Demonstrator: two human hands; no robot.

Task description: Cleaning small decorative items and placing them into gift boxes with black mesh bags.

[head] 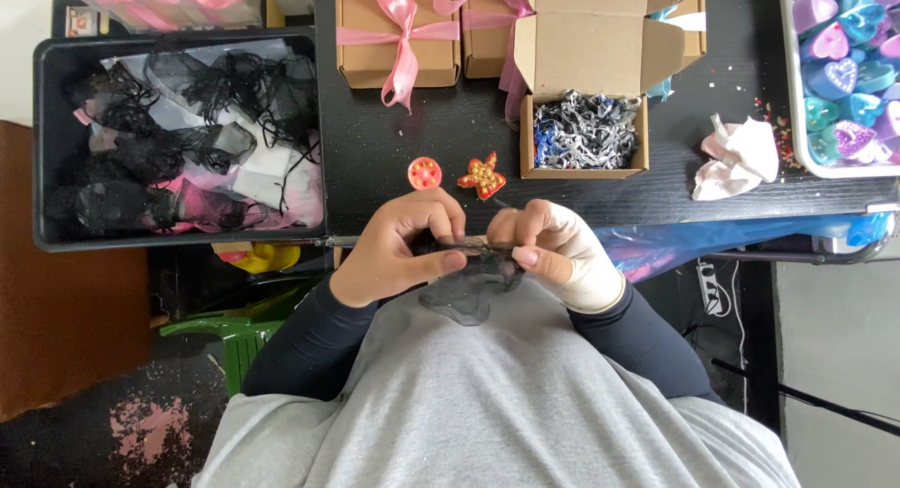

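Fingers (441,227) of both hands pinched shut on black mesh pouch (469,286).

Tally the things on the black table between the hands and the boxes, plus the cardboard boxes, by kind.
Round orange-pink ornament: 1
Red and gold star ornament: 1
Open cardboard box with shredded filler: 1
Closed cardboard boxes tied with pink ribbon: 2 in view, the second partly hidden
Crumpled pale pink tissue: 1
Total: 6
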